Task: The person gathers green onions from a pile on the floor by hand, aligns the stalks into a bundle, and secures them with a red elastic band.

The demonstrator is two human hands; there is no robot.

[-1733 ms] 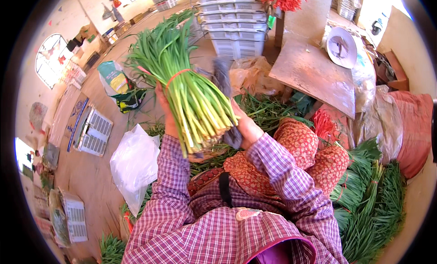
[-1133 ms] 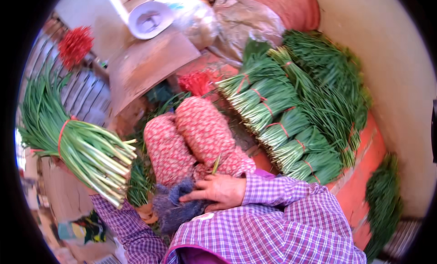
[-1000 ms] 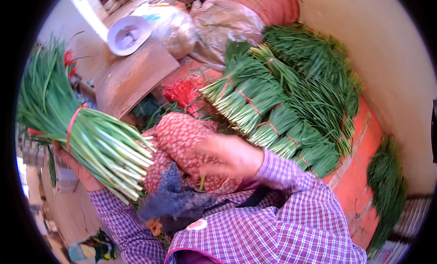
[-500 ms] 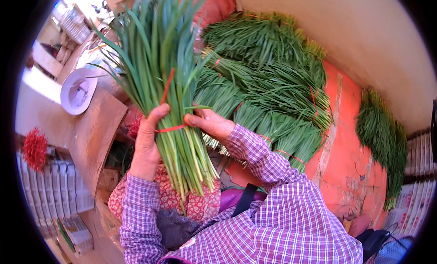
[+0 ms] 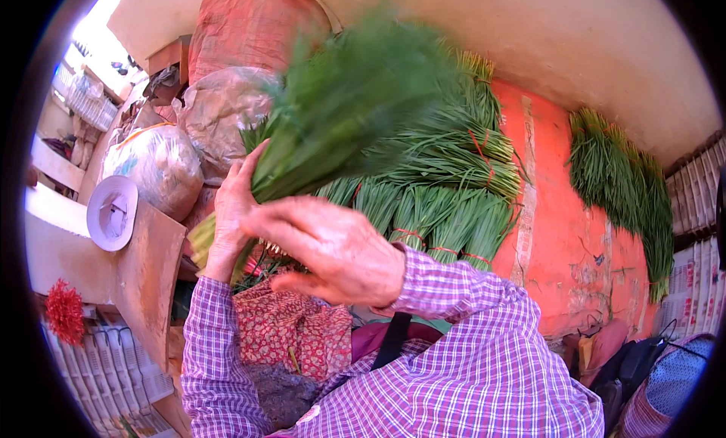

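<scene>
My left hand (image 5: 233, 215) is wrapped round a bunch of long green chives (image 5: 340, 113), low on the stalks. The bunch lies tilted, its pale cut ends below left of the hand and its leaf tips, smeared by motion, at the upper right. In front of it hangs my right hand (image 5: 336, 253), somewhat blurred, fingers stretched left and thumb apart. Its fingertips overlap the left hand in view, and I cannot tell whether they touch. Nothing shows in the right hand. Behind, tied chive bunches (image 5: 454, 215) lie in rows with red bands.
An orange-red sheet (image 5: 556, 204) runs under the bunches, and more chives (image 5: 624, 188) lie along the wall. To the left are a white bowl (image 5: 112, 213) on a wooden board (image 5: 151, 283), red bands (image 5: 66, 312), a stuffed plastic bag (image 5: 155, 166) and white crates (image 5: 106, 362).
The bunch has swung from nearly upright to a slant, leaves to the right and cut ends to the left. My right hand has come off it and moved down in front. The view has shifted too.
</scene>
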